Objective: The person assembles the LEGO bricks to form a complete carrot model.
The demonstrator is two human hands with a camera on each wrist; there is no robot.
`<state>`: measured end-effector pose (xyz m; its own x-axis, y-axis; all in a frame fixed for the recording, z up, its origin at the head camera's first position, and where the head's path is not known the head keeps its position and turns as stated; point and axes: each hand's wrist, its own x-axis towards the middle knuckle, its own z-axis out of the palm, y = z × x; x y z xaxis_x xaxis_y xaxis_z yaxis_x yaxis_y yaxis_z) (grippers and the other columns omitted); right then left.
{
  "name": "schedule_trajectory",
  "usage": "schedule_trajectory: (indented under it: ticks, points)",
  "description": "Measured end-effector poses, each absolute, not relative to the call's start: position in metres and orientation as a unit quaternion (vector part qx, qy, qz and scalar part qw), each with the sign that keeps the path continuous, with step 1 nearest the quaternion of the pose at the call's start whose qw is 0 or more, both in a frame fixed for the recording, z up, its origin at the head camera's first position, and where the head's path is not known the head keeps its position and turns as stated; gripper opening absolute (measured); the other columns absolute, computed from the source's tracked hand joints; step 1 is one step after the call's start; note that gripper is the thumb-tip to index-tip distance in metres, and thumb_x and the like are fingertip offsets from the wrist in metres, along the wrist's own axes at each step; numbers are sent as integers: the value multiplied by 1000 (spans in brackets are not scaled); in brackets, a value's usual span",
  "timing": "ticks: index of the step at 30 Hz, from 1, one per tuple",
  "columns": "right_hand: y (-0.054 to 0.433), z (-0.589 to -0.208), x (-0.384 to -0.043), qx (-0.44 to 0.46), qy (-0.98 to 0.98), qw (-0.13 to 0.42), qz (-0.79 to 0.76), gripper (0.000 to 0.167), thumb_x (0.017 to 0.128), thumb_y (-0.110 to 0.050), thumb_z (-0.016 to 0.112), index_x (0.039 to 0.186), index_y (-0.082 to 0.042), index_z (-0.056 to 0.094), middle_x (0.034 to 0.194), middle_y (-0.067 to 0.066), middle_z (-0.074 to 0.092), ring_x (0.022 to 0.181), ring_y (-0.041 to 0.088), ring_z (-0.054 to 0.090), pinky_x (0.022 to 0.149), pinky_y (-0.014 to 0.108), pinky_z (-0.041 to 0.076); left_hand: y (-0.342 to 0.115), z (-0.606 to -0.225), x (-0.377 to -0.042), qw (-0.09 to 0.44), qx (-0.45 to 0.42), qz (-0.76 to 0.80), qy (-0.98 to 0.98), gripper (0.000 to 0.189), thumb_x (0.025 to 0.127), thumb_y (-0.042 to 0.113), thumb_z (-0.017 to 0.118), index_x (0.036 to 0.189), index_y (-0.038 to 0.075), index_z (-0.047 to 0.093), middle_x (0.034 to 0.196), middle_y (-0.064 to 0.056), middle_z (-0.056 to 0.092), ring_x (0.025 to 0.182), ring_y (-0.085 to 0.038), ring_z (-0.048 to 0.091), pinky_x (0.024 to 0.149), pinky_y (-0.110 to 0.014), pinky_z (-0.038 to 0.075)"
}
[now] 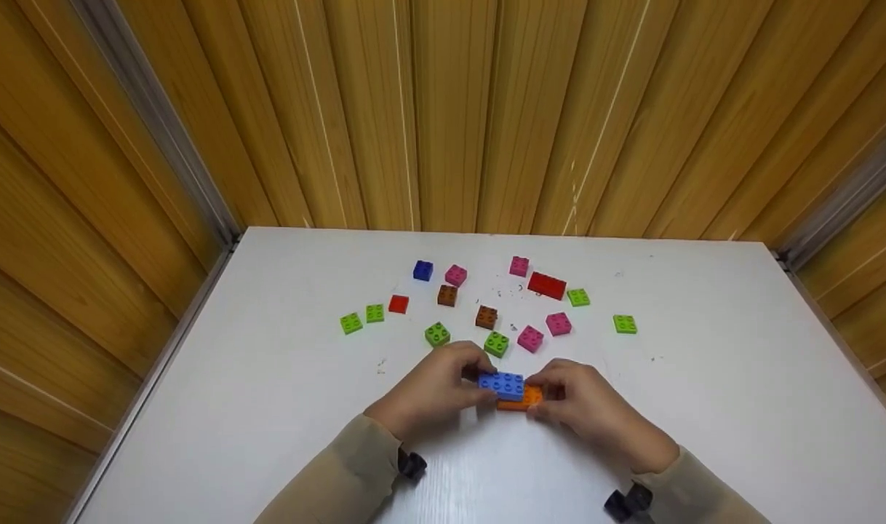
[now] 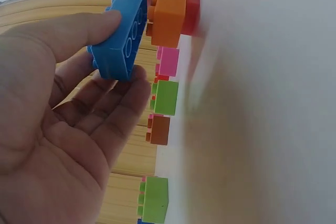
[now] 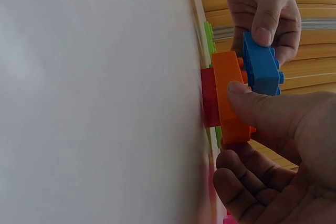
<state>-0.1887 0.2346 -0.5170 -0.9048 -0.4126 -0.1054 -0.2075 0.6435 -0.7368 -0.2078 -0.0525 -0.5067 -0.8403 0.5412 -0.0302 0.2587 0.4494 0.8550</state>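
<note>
My left hand (image 1: 443, 382) pinches a blue building brick (image 1: 503, 386) between thumb and fingers. In the left wrist view the blue brick (image 2: 118, 38) is tilted, its hollow underside facing the studs of an orange brick (image 2: 169, 11). My right hand (image 1: 585, 400) grips that orange brick (image 3: 231, 114) near one end, thumb on its long side. Under the orange brick, a thin red piece (image 3: 210, 95) lies against the white table. The blue brick overlaps the left part of the orange brick (image 1: 534, 397) in the head view.
Loose bricks lie beyond my hands on the white table (image 1: 283, 407): several green ones, such as this green brick (image 1: 496, 343), pink bricks (image 1: 530, 338), brown bricks (image 1: 487, 316), a dark blue brick (image 1: 423, 271) and a long red brick (image 1: 547, 285). Wood-patterned panels (image 1: 450, 116) stand behind the table.
</note>
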Motion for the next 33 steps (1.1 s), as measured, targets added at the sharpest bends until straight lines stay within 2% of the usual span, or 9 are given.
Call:
schedule_trajectory:
  ticks: [4, 8, 13, 17, 29, 33]
  points:
    - [235, -517, -188, -166, 900, 134, -379, 33, 95, -28, 94, 126, -18, 86, 114, -3, 75, 102, 20, 61, 87, 23, 52, -51, -509, -208, 166, 242, 461, 837, 30, 99, 20, 90, 128, 21, 80, 126, 8, 73, 110, -11, 69, 111, -35, 61]
    - [234, -517, -188, -164, 904, 129, -373, 32, 95, -28, 94, 125, -19, 86, 112, -5, 74, 100, 19, 61, 86, 22, 51, -51, -511, -208, 172, 257, 452, 837, 37, 100, 22, 89, 135, 26, 81, 130, 10, 72, 113, -9, 67, 111, -32, 60]
    - [234, -516, -187, -174, 903, 124, -373, 33, 94, -27, 94, 124, -16, 86, 111, -2, 74, 97, 19, 61, 81, 22, 49, -48, -512, -206, 163, 262, 440, 843, 29, 101, 29, 87, 130, 28, 82, 129, 12, 71, 113, -6, 66, 111, -30, 60]
    - [234, -515, -187, -169, 902, 129, -377, 32, 95, -27, 94, 124, -18, 86, 113, -3, 75, 99, 19, 61, 84, 22, 50, -46, -513, -205, 161, 251, 444, 845, 23, 105, 33, 83, 127, 27, 81, 131, 11, 71, 114, -7, 65, 112, -32, 59]
    - [233, -516, -187, -177, 903, 120, -372, 32, 94, -26, 94, 124, -17, 87, 111, -3, 75, 97, 18, 60, 83, 22, 50, -41, -515, -205, 169, 237, 463, 837, 17, 104, 25, 84, 121, 24, 82, 125, 6, 75, 108, -13, 65, 107, -35, 59]
    - [233, -516, -187, -184, 903, 112, -371, 32, 94, -25, 95, 123, -15, 87, 110, -2, 76, 96, 17, 60, 82, 22, 51, -38, -510, -204, 182, 218, 454, 845, 18, 104, 23, 84, 121, 25, 83, 126, 7, 76, 111, -14, 66, 114, -40, 59]
